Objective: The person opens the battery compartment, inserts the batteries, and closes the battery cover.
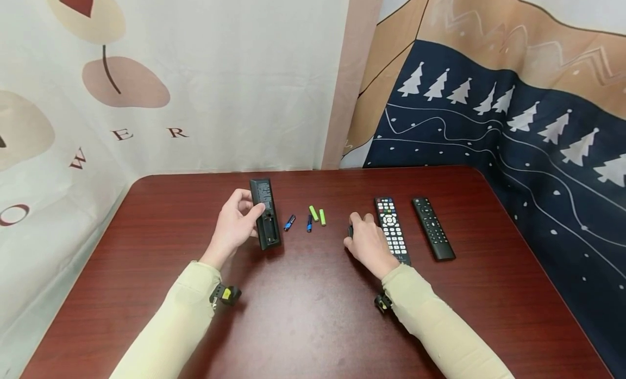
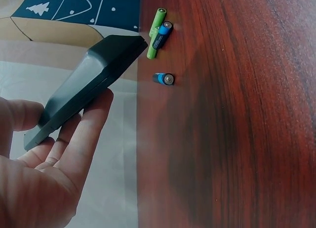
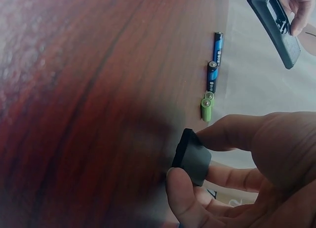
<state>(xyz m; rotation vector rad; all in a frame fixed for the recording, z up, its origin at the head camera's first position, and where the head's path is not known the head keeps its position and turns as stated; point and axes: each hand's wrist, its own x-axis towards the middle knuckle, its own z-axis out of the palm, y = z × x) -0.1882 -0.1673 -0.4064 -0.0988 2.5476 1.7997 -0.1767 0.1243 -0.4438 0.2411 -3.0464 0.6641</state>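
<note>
My left hand [image 1: 233,222] holds a black remote control [image 1: 263,193] up off the table, its back turned toward me and its battery compartment uncovered. The left wrist view shows the thumb on one side of the remote [image 2: 91,77] and fingers on the other. Low over the table, my right hand [image 1: 370,242] pinches a small black battery cover [image 3: 196,161] between thumb and fingers. Between the hands lie two blue-and-black batteries, one battery [image 1: 289,223] nearer the remote and the other battery [image 1: 309,223] to its right. Beside them are two green batteries [image 1: 322,217].
A black remote with white buttons [image 1: 391,227] lies face up, partly behind my right hand and wrist. Farther right is another black remote [image 1: 433,229], also face up. Printed curtains [image 1: 254,96] hang along the far edge of the reddish-brown table [image 1: 303,308].
</note>
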